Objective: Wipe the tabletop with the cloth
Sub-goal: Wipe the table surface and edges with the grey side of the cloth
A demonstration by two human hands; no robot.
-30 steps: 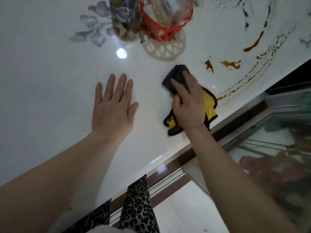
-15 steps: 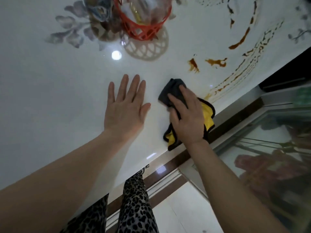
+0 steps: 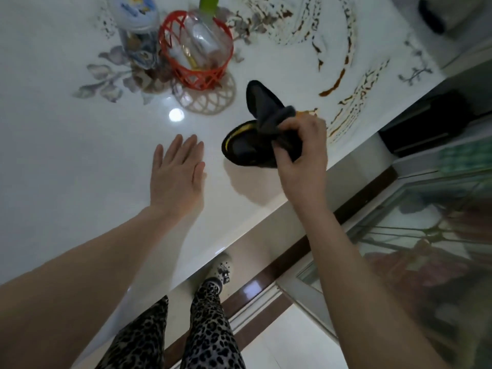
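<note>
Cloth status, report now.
Right hand grips bunched black-and-yellow cloth, lifted off glossy white tabletop. Left hand flat, open. Red plastic basket stands beyond.

1. Both arms bare, no sleeves showing, left hand [image 3: 177,177] and right hand [image 3: 302,158] without gloves.
2. Leopard-print trousers [image 3: 207,334], black spots on tan.
3. Pale clog [image 3: 222,267] with dark charms.

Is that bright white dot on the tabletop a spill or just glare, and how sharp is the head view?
Head view: the round bright spot looks like lamp glare on the glossy tabletop; the cloth in the right hand casts a soft shadow below it; table edges bow from wide-angle distortion; the right side is dim and blurred.
</note>
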